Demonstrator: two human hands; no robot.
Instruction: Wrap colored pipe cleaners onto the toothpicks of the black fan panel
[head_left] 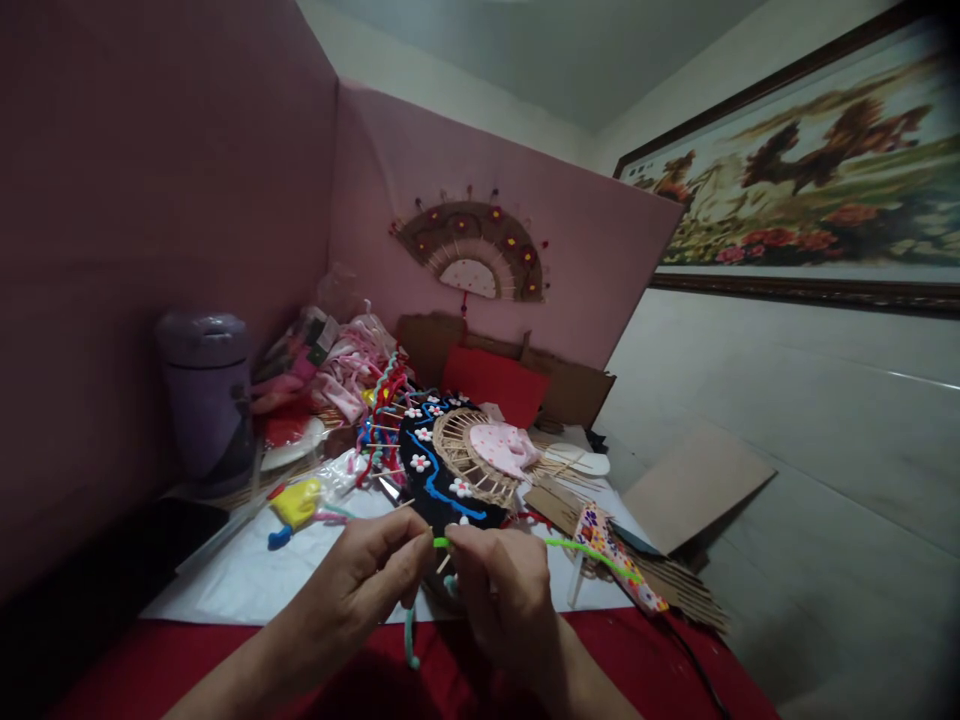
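Note:
A black craft fan (442, 470) with white flowers, a blue wavy line and a wicker middle stands tilted just beyond my hands. My left hand (367, 575) is closed in a pinch at the fan's lower edge, with a light teal pipe cleaner (410, 640) hanging below it. My right hand (499, 590) is closed on a green pipe cleaner (592, 553), which runs off to the right. Thin wooden sticks poke out of the fan's edge next to my fingers.
A finished brown fan (474, 250) hangs on the pink board. A purple flask (204, 395) stands at the left, beside bags of pink material (349, 375). A yellow glue tool (296, 505), red cloth (495, 385), cardboard sheets (697, 485) and a patterned strip (615, 555) lie around.

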